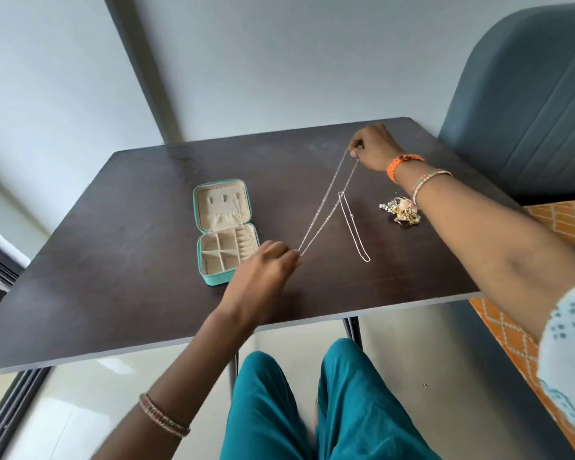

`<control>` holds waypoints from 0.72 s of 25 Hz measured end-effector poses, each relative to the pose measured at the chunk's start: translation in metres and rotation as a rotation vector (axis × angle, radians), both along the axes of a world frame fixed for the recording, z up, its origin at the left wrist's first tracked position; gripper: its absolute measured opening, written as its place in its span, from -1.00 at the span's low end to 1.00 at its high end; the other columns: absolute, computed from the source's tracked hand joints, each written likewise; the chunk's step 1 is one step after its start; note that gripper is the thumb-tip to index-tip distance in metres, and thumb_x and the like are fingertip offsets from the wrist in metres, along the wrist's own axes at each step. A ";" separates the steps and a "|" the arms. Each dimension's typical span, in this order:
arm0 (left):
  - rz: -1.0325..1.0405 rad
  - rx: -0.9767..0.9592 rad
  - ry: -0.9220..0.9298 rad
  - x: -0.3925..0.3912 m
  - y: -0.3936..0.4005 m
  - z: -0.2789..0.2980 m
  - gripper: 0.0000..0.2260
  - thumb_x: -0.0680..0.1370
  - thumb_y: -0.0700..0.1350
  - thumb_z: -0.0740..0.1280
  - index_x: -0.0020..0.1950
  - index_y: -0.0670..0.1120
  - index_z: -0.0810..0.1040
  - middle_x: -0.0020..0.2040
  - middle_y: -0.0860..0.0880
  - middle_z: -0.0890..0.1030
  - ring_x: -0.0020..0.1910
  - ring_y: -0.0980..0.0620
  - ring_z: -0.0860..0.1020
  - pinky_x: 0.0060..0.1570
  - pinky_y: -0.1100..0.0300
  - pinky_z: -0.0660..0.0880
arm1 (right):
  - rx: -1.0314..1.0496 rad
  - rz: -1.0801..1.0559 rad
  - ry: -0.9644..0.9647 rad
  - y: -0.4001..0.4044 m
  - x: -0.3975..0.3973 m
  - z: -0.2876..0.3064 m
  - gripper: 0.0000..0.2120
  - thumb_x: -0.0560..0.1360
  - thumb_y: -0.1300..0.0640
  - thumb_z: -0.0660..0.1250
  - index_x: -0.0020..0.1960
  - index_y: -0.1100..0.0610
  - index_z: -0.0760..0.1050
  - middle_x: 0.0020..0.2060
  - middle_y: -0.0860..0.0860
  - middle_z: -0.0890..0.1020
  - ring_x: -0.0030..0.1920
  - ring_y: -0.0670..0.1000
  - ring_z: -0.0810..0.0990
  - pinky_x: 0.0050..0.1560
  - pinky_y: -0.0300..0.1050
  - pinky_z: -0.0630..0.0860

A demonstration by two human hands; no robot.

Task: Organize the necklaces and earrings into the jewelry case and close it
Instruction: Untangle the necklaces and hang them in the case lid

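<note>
Both hands pinch a silver necklace [326, 207] taut above the desk [113, 260]: left hand [266, 263] beside the open teal jewelry case [224, 232], right hand [374, 147] farther back. No readable writing.

- Right wrist: orange braided band [405, 166], then thin beaded bangles [429, 182].
- Left forearm: pink-toned bangles [165, 416].
- Pale sleeve [568, 353], dotted teal print.
- Teal trousers [312, 410].
</note>
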State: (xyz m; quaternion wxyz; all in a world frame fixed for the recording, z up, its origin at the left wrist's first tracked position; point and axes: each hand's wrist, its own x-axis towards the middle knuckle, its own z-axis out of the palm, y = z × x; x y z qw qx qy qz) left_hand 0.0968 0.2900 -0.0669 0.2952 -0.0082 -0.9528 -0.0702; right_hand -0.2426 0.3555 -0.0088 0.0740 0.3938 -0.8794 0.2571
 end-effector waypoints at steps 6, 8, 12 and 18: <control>0.101 -0.069 -0.058 -0.036 0.028 -0.022 -0.75 0.53 -0.06 0.22 -0.32 -0.12 0.50 -0.36 -0.06 0.50 -0.31 -0.10 0.55 -0.61 0.14 0.42 | 0.065 0.042 -0.082 -0.055 0.005 -0.012 -0.85 0.48 0.37 0.28 -0.02 0.36 0.60 0.01 0.20 0.65 0.08 0.12 0.61 0.14 -0.11 0.51; 0.151 -0.096 -0.087 -0.042 0.033 -0.025 -0.78 0.44 -0.13 0.43 -0.36 -0.12 0.47 -0.38 -0.06 0.50 -0.33 -0.10 0.55 -0.64 0.18 0.35 | 0.118 0.060 -0.077 -0.071 0.004 -0.015 -0.81 0.46 0.41 0.24 -0.02 0.35 0.60 0.01 0.19 0.65 0.07 0.12 0.61 0.13 -0.08 0.53; 0.199 -0.178 -0.122 -0.052 0.045 -0.026 -0.72 0.29 -0.16 0.59 -0.38 -0.10 0.48 -0.40 -0.04 0.50 -0.37 -0.05 0.53 -0.61 0.19 0.30 | 0.217 0.111 -0.090 -0.092 0.004 -0.029 -0.79 0.44 0.41 0.25 -0.03 0.31 0.63 -0.02 0.16 0.67 0.02 0.10 0.63 0.05 -0.15 0.54; 0.261 -0.112 -0.230 -0.048 0.075 -0.024 -0.62 0.08 -0.23 0.64 -0.36 -0.06 0.46 -0.38 -0.01 0.48 -0.38 0.01 0.48 -0.55 0.23 0.30 | 0.208 0.168 -0.105 -0.095 0.001 -0.035 -0.86 0.45 0.26 0.38 -0.02 0.23 0.66 -0.05 0.11 0.69 -0.14 -0.05 0.55 -0.10 -0.26 0.41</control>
